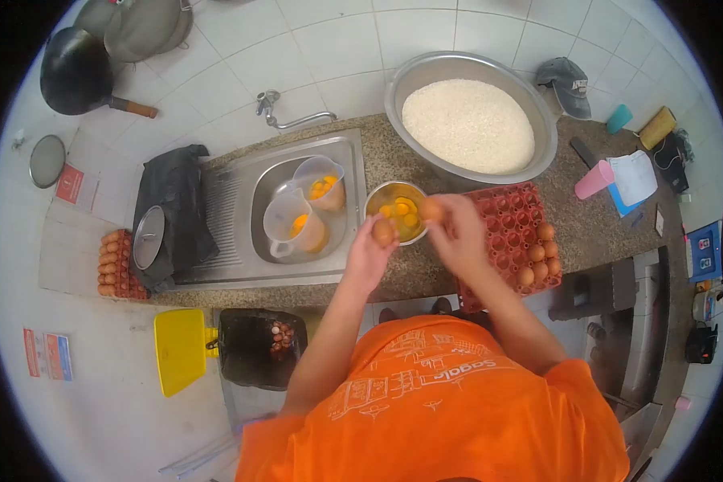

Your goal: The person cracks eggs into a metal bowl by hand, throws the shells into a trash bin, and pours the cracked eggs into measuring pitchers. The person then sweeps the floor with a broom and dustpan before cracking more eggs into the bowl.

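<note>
My left hand [366,259] is closed around a brown egg [384,234], just over the near left rim of a metal bowl [369,206]. Another brown egg [432,210] sits in the fingers of my right hand [462,239], at the bowl's right side. Several yolks [402,210] lie in clear egg white inside the bowl. To the right, partly hidden by my right forearm, is a red egg tray [502,217]. Several whole eggs [538,254] fill its near right part, and its other cups hold none.
Two plastic jugs [279,215] with yolks stand in the steel sink [259,181]. A large basin [548,140] of white rice sits behind the tray. Below the counter, a black bin [253,365] with a yellow lid [179,351] holds eggshells. A pink cup [593,181] stands at right.
</note>
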`<control>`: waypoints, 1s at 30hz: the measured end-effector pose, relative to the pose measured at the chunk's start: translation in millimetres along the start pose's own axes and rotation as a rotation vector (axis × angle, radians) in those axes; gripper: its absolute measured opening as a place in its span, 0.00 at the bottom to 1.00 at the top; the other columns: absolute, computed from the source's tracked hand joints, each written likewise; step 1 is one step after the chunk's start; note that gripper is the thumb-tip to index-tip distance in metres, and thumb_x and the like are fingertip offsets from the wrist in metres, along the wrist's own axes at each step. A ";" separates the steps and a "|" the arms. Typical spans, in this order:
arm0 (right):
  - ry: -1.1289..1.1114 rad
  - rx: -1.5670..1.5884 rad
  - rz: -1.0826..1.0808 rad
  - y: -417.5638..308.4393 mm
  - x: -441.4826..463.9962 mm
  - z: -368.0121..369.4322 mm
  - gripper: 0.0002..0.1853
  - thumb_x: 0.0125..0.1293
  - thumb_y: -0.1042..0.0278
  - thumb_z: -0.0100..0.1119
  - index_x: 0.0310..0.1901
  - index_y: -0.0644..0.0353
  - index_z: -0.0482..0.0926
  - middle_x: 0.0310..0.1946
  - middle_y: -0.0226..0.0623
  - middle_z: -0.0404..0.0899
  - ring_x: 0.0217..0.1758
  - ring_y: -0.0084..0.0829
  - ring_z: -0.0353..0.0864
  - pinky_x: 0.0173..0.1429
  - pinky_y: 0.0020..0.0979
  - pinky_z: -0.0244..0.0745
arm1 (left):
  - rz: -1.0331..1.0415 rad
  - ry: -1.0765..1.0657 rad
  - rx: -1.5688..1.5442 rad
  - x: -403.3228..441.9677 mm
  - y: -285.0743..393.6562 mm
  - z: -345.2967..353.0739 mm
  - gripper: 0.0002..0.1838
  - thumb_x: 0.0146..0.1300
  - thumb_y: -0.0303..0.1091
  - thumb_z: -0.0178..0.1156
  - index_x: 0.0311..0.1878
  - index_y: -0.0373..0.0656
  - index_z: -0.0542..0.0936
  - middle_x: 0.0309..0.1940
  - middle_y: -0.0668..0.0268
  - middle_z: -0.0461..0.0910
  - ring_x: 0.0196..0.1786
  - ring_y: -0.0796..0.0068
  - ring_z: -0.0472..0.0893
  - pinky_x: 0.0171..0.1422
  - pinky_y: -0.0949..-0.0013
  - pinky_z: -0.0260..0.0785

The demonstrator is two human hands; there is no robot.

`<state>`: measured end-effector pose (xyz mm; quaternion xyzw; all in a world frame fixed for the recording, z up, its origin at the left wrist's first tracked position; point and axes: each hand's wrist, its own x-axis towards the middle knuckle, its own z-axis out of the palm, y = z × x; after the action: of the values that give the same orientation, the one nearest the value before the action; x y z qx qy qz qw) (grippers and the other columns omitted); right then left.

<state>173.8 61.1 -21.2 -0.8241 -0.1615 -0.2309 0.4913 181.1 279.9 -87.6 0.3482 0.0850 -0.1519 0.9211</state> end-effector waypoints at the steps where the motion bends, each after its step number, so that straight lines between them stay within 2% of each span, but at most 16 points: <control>1: -0.076 -0.008 -0.048 8.3 -4.5 24.1 0.24 0.64 0.74 0.71 0.62 0.62 0.80 0.58 0.49 0.82 0.61 0.49 0.83 0.65 0.42 0.79 | -0.026 -0.011 -0.028 10.2 -4.0 9.5 0.27 0.83 0.54 0.52 0.71 0.41 0.72 0.61 0.59 0.79 0.61 0.65 0.79 0.67 0.60 0.73; 3: -0.142 -0.019 -0.097 22.3 -6.5 53.4 0.24 0.65 0.75 0.70 0.63 0.62 0.79 0.59 0.49 0.81 0.63 0.49 0.83 0.68 0.42 0.78 | -0.049 -0.016 0.045 24.1 -6.5 17.6 0.27 0.83 0.53 0.51 0.70 0.42 0.72 0.62 0.60 0.79 0.60 0.66 0.80 0.66 0.61 0.73; 5: -0.148 0.053 -0.030 29.5 -1.1 65.3 0.24 0.65 0.76 0.68 0.64 0.62 0.79 0.61 0.52 0.80 0.63 0.55 0.81 0.70 0.45 0.77 | -0.074 -0.008 0.119 38.6 -7.3 8.2 0.26 0.83 0.52 0.50 0.70 0.43 0.72 0.63 0.61 0.79 0.59 0.66 0.80 0.65 0.61 0.74; 7: -0.174 -0.016 -0.018 54.0 1.6 76.1 0.25 0.68 0.77 0.64 0.67 0.62 0.77 0.62 0.49 0.81 0.64 0.50 0.83 0.71 0.42 0.77 | -0.103 -0.045 0.208 51.3 -1.5 -13.9 0.24 0.81 0.44 0.54 0.73 0.44 0.70 0.63 0.63 0.78 0.58 0.71 0.80 0.63 0.64 0.75; 8: -0.190 0.270 0.273 68.9 0.1 86.2 0.25 0.70 0.76 0.63 0.68 0.61 0.75 0.61 0.47 0.81 0.63 0.46 0.84 0.69 0.40 0.79 | -0.110 -0.044 0.212 51.8 2.3 -17.9 0.24 0.81 0.44 0.54 0.73 0.44 0.70 0.63 0.63 0.78 0.58 0.71 0.80 0.63 0.64 0.75; 10: -0.240 0.822 0.786 76.5 11.1 83.0 0.25 0.72 0.73 0.62 0.69 0.59 0.72 0.57 0.42 0.81 0.61 0.34 0.83 0.60 0.35 0.84 | 0.015 -0.059 0.878 48.2 20.1 -4.7 0.29 0.76 0.31 0.58 0.78 0.47 0.65 0.64 0.63 0.78 0.59 0.74 0.79 0.60 0.68 0.75; 11: -0.235 0.822 0.786 79.7 13.1 78.1 0.25 0.72 0.73 0.62 0.69 0.59 0.72 0.57 0.42 0.81 0.61 0.34 0.83 0.60 0.35 0.84 | 0.012 -0.063 0.880 57.6 21.4 -15.3 0.29 0.76 0.31 0.58 0.78 0.47 0.65 0.64 0.63 0.78 0.59 0.74 0.79 0.60 0.68 0.75; 13: -0.316 1.069 1.116 77.0 19.9 69.1 0.24 0.71 0.68 0.66 0.67 0.60 0.74 0.45 0.39 0.83 0.51 0.34 0.86 0.53 0.38 0.84 | 0.100 -0.175 1.038 79.5 20.7 -37.9 0.38 0.73 0.22 0.58 0.83 0.50 0.57 0.63 0.62 0.77 0.59 0.76 0.78 0.58 0.70 0.75; 14: -0.314 1.069 1.114 75.5 21.3 69.9 0.24 0.71 0.68 0.66 0.67 0.60 0.74 0.45 0.39 0.83 0.51 0.34 0.86 0.53 0.38 0.84 | 0.101 -0.177 1.039 82.8 21.5 -41.5 0.38 0.73 0.22 0.58 0.83 0.50 0.57 0.63 0.62 0.77 0.59 0.76 0.78 0.58 0.70 0.75; 16: -0.491 0.400 0.741 77.9 19.8 75.3 0.25 0.68 0.66 0.71 0.65 0.59 0.78 0.47 0.38 0.85 0.49 0.34 0.87 0.52 0.37 0.83 | 0.039 -0.231 1.136 79.5 29.2 -32.6 0.42 0.73 0.21 0.56 0.85 0.50 0.51 0.63 0.60 0.76 0.57 0.74 0.79 0.57 0.69 0.76; 17: -0.488 0.400 0.743 85.6 17.9 79.3 0.25 0.68 0.66 0.71 0.65 0.59 0.78 0.47 0.38 0.85 0.49 0.34 0.87 0.52 0.37 0.83 | 0.037 -0.234 1.137 81.5 29.0 -32.8 0.42 0.73 0.21 0.56 0.85 0.50 0.51 0.63 0.60 0.76 0.57 0.74 0.79 0.57 0.69 0.76; 19: -0.435 0.296 0.175 98.5 15.7 86.0 0.24 0.66 0.65 0.74 0.63 0.56 0.82 0.49 0.37 0.87 0.50 0.35 0.88 0.52 0.37 0.83 | 0.087 -0.369 1.199 90.3 23.5 -41.8 0.42 0.69 0.23 0.56 0.84 0.46 0.51 0.71 0.48 0.71 0.68 0.59 0.78 0.70 0.62 0.73; 23: -0.465 0.121 0.228 93.4 14.5 83.2 0.22 0.64 0.65 0.72 0.60 0.56 0.86 0.45 0.44 0.89 0.46 0.40 0.90 0.52 0.39 0.84 | 0.081 -0.438 1.230 101.3 16.4 -46.8 0.43 0.68 0.22 0.55 0.85 0.43 0.51 0.72 0.49 0.72 0.67 0.60 0.79 0.70 0.63 0.73; 25: -0.360 0.023 0.108 94.6 11.7 89.3 0.22 0.63 0.66 0.71 0.59 0.55 0.87 0.40 0.49 0.89 0.42 0.47 0.90 0.51 0.40 0.85 | 0.047 -0.443 1.224 105.0 13.9 -44.5 0.44 0.68 0.18 0.54 0.85 0.45 0.50 0.63 0.57 0.77 0.52 0.73 0.79 0.54 0.70 0.74; 28: -0.290 0.001 0.127 95.7 6.3 95.4 0.21 0.62 0.67 0.68 0.57 0.56 0.87 0.37 0.51 0.89 0.40 0.51 0.90 0.50 0.41 0.85 | -0.059 -0.415 1.238 112.8 14.8 -43.9 0.44 0.67 0.18 0.54 0.85 0.44 0.52 0.65 0.56 0.77 0.54 0.73 0.79 0.55 0.70 0.74; 30: -0.268 -0.002 0.126 98.1 4.1 95.4 0.21 0.61 0.69 0.67 0.57 0.57 0.88 0.37 0.50 0.89 0.40 0.50 0.90 0.49 0.41 0.85 | 0.002 -0.472 1.207 116.6 14.2 -47.2 0.43 0.67 0.18 0.54 0.85 0.45 0.52 0.65 0.56 0.78 0.53 0.73 0.79 0.55 0.70 0.74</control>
<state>246.8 100.0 -130.3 -0.8566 -0.1732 -0.0877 0.4780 293.1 295.8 -144.6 0.7622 -0.2202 -0.2447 0.5574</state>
